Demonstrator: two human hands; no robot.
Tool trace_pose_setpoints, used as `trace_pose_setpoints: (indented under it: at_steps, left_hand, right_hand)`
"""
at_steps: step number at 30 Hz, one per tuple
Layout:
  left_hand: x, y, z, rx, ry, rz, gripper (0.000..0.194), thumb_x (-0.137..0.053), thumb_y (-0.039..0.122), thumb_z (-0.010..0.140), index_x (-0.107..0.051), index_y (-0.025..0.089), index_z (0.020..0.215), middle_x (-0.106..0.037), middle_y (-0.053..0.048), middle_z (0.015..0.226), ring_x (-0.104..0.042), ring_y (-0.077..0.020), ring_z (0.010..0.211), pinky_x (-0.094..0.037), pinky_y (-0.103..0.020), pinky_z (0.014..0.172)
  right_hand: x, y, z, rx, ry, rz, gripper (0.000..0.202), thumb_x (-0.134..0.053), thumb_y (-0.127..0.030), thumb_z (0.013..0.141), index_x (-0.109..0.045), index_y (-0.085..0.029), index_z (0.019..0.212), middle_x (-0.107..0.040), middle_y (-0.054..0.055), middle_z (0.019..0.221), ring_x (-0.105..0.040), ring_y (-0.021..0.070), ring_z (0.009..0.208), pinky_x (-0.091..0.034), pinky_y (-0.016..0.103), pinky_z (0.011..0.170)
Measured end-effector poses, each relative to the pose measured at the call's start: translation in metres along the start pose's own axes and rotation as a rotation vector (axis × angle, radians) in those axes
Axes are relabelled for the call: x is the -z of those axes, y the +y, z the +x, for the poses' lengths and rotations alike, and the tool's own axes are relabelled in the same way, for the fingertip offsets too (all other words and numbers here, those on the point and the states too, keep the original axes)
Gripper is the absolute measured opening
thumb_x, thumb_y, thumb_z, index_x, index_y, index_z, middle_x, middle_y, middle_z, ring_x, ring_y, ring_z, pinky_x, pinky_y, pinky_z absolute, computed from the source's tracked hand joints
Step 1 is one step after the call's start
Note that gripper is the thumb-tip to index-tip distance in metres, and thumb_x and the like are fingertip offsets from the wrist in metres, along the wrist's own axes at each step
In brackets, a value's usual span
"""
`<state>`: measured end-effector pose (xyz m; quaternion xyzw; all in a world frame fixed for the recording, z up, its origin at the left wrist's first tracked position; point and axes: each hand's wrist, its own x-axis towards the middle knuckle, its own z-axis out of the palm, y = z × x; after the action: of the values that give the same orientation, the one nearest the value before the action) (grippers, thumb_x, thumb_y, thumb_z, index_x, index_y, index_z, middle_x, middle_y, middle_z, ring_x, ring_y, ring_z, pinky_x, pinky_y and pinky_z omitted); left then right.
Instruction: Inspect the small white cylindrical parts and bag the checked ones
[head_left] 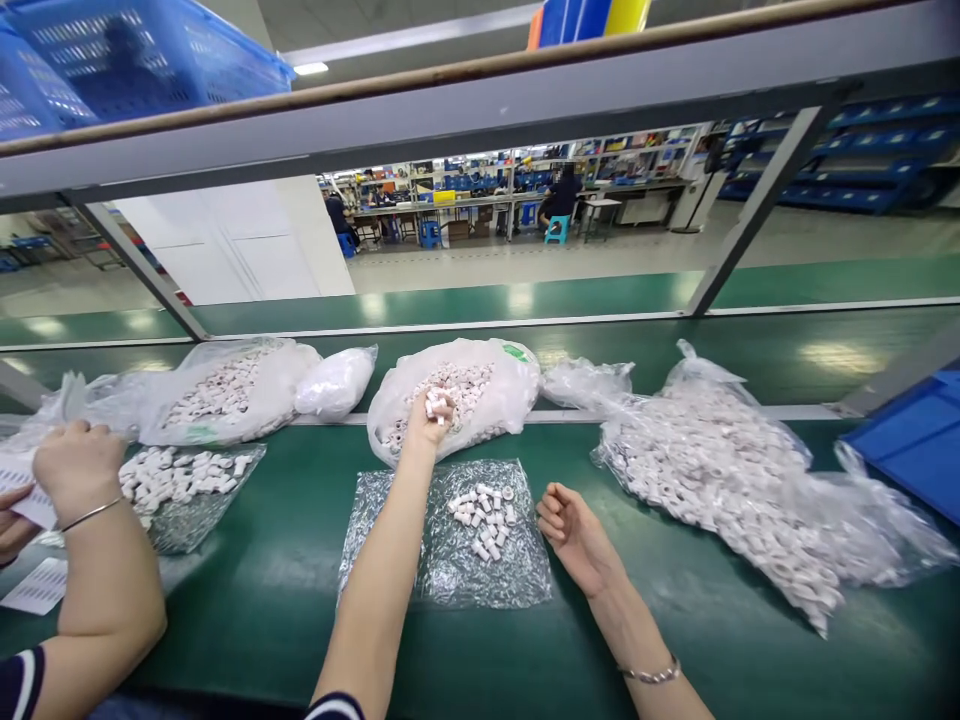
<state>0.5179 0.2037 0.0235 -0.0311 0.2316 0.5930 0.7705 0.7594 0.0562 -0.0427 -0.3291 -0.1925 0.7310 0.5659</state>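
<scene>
My left hand (430,420) is closed around several small white cylindrical parts (436,403), held over an open plastic bag (517,385) full of similar pieces. My right hand (568,530) rests by the right edge of a clear plastic sheet or flat bag (386,500), its fingers curled; whether anything is inside them is hidden. On that clear plastic lies a loose pile of white cylindrical parts (484,518).
At left, another person's hand (79,460) is near printed labels (37,585) and a second heap of white parts (176,475). Large filled bags (705,460) lie right. A blue bin (919,440) stands far right. A shelf beam (450,90) crosses above the green bench (247,620).
</scene>
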Motion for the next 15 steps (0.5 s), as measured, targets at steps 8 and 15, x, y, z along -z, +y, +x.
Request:
trace_pose_setpoints:
  at_steps: [8, 15]
  left_hand:
    - [0.036, -0.072, -0.118, 0.319, -0.111, -0.058, 0.021, -0.045, 0.026, 0.101, -0.06, 0.011, 0.101, -0.058, -0.005, 0.083, -0.053, -0.0052, 0.054, -0.028, -0.006, 0.03]
    - [0.053, -0.103, -0.146, 0.446, -0.081, -0.05, 0.021, -0.05, 0.028, 0.099, -0.059, 0.01, 0.102, -0.061, -0.004, 0.085, -0.055, -0.0052, 0.051, -0.029, -0.009, 0.029]
  right_hand:
    - [-0.033, 0.0, -0.03, 0.135, -0.058, -0.603, 0.026, -0.063, -0.044, 0.094, -0.06, -0.021, 0.085, -0.048, -0.003, 0.074, -0.038, 0.0097, 0.061, -0.036, 0.02, 0.053]
    - [-0.056, 0.003, -0.066, 0.321, -0.046, -1.166, 0.027, -0.058, -0.05, 0.095, -0.059, -0.024, 0.102, -0.062, 0.002, 0.088, -0.054, 0.0165, 0.074, -0.044, 0.028, 0.067]
